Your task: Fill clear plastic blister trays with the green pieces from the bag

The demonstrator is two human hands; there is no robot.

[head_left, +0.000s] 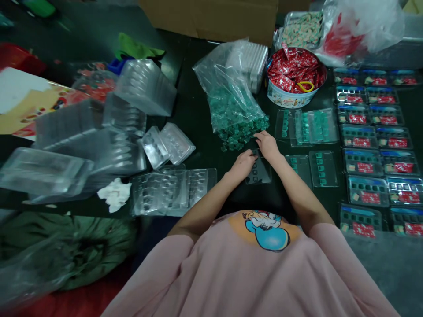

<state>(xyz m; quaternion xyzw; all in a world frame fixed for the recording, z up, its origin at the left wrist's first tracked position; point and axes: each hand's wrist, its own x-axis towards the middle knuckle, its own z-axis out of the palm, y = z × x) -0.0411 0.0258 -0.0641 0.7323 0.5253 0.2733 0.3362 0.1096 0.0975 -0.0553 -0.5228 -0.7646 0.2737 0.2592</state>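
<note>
Directly in front of me a clear plastic tray (262, 174) with a column of small slots lies on the dark table. My left hand (243, 164) has its fingers bent and closed at the tray's upper left part. Just above the tray, my right hand (267, 145) reaches the near edge of a heap of small translucent green pieces (236, 134). Its fingertips are pinched together; whatever is between them is too small to make out. The heap spills from a clear plastic bag (228, 83). Right of my hands, trays filled with green pieces (319, 125) lie on the table.
Stacked clear trays (122, 149) and loose ones (172, 189) cover the left side. A round tin (291, 99) with red packets and yellow-handled scissors stands behind my right hand. Rows of filled trays (360, 143) line the far right. A cardboard box (214, 20) is at the back.
</note>
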